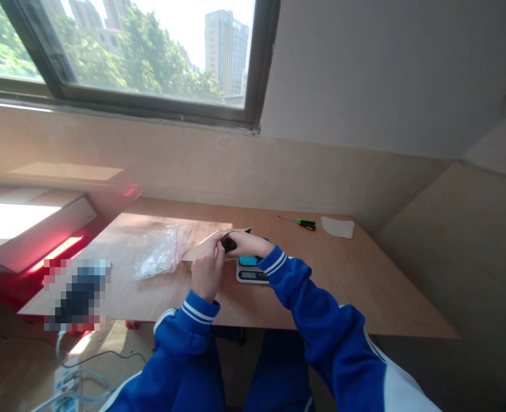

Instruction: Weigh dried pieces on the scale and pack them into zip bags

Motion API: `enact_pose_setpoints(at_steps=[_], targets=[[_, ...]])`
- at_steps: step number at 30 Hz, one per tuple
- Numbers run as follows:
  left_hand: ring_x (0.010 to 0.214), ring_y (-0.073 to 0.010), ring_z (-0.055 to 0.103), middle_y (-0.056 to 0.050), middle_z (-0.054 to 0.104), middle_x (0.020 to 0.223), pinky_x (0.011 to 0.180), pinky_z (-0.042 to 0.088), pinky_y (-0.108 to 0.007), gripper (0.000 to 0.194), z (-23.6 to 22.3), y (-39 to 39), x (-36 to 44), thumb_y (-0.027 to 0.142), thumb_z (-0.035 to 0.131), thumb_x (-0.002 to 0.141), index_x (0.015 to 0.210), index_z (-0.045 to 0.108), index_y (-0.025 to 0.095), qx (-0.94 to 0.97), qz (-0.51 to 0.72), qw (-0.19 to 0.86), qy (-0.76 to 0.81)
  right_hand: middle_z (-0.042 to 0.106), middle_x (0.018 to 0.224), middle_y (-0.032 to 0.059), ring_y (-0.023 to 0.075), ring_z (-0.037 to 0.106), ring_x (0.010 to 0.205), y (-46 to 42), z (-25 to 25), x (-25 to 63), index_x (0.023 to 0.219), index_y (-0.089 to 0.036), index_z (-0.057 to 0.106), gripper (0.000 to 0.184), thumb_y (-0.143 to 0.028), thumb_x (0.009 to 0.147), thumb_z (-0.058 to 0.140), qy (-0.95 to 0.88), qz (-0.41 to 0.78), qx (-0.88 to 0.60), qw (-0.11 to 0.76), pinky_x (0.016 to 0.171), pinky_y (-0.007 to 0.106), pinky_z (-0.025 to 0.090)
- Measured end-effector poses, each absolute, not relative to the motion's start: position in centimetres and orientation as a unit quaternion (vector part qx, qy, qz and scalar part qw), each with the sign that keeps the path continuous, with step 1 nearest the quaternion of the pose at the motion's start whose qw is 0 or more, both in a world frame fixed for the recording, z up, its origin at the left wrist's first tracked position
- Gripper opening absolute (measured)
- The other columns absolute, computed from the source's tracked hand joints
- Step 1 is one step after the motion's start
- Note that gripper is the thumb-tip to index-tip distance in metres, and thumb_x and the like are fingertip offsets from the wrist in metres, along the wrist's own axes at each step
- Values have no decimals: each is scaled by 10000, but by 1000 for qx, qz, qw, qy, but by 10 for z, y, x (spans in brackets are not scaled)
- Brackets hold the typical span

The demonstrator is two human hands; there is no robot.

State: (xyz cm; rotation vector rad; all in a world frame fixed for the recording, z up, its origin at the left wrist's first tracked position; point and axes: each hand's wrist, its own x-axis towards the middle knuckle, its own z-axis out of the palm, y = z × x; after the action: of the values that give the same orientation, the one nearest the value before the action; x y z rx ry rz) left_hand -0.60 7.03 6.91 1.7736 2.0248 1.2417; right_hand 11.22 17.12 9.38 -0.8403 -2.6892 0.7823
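Brown packet (199, 250), centre of frame, near the scale (253, 277). Your left hand (205, 276) pinches its edge; your right hand (250, 244) meets it, closure hidden, cannot tell. Advise: keep the left pinch light, right wrist relaxed, to avoid creasing the paper.

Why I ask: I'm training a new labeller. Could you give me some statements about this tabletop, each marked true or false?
1. The left hand and right hand meet at a dark item. True.
2. The clear plastic bag lies right of the scale. False: it lies left of it.
3. The screwdriver lies on the table. True.
4. The person's sleeves are plain red. False: they are blue with white stripes.
5. The white scrap lies right of the screwdriver. True.
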Motion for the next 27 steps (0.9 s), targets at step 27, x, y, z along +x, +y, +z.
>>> enact_pose_setpoints(at_steps=[27], targets=[[877,-245,655,-68,726,964,746,467,-329,342,80,105,-49,370,398,910,1047,678,229,530,471,94,699,735,1027,73,211,690,974,171,76,190,1039,-192,669,350,-357,738,737,-646,433,-362,514,899,371,541]])
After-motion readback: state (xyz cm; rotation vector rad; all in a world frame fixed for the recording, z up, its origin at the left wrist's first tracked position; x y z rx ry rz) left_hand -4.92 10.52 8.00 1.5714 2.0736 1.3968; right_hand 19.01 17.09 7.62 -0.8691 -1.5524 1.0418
